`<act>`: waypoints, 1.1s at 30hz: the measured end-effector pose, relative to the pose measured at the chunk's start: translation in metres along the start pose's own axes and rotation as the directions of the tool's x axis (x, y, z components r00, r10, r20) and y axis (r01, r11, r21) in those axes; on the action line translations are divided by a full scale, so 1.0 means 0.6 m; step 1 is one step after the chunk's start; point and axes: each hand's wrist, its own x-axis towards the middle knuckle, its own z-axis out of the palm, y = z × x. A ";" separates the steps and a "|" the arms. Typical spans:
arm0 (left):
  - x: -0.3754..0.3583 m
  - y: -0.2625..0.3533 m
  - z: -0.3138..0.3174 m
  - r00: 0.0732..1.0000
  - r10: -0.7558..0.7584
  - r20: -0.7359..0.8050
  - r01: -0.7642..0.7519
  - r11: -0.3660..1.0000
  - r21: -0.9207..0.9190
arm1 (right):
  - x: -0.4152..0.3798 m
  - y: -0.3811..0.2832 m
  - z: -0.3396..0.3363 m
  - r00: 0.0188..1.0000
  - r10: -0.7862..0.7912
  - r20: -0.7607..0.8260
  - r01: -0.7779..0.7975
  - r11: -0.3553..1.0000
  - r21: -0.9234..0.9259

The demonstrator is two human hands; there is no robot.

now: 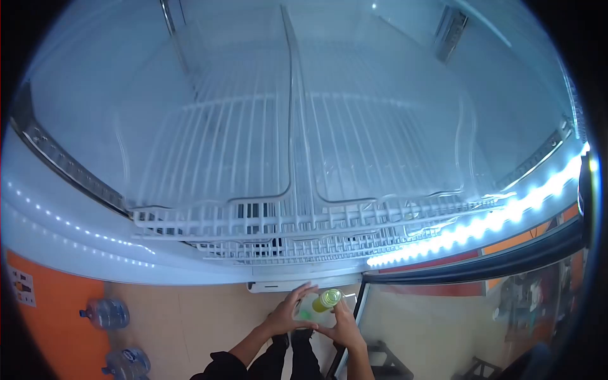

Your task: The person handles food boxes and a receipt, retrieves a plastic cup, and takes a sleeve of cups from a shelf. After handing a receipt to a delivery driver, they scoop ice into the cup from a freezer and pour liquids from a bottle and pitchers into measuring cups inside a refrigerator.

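Observation:
Low in the head view, my two hands are held in front of an open upright fridge [278,286]. My left hand [286,315] curves round the left side of a clear container [305,314] with a bright green patch on it. My right hand [344,327] is closed at the right, its fingers against a clear bottle [328,300] with yellow-green contents. The bottle stands tilted beside the container, its round end facing up toward me. Both items are small in view, and the hands partly cover them.
White wire shelves [234,149] fill the fridge in stacked levels. A bright light strip [481,221] runs along the right side. The glass door [430,323] hangs open at the right. Large water jugs [109,314] lie on the floor at left, near an orange wall [50,310].

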 end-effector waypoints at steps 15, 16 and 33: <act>0.016 0.088 -0.149 0.643 0.197 -0.740 0.422 0.715 0.558 | 0.218 0.424 0.206 0.973 -0.073 -0.221 0.045 0.991 -0.129; 0.021 0.088 -0.158 0.648 0.199 -0.736 0.422 0.710 0.564 | 0.229 0.438 0.227 0.985 -0.056 -0.161 0.031 0.988 -0.151; 0.021 -0.041 -0.226 0.821 0.404 -0.404 0.315 0.269 0.910 | 0.276 0.428 0.284 0.998 -0.005 0.057 0.020 0.962 -0.274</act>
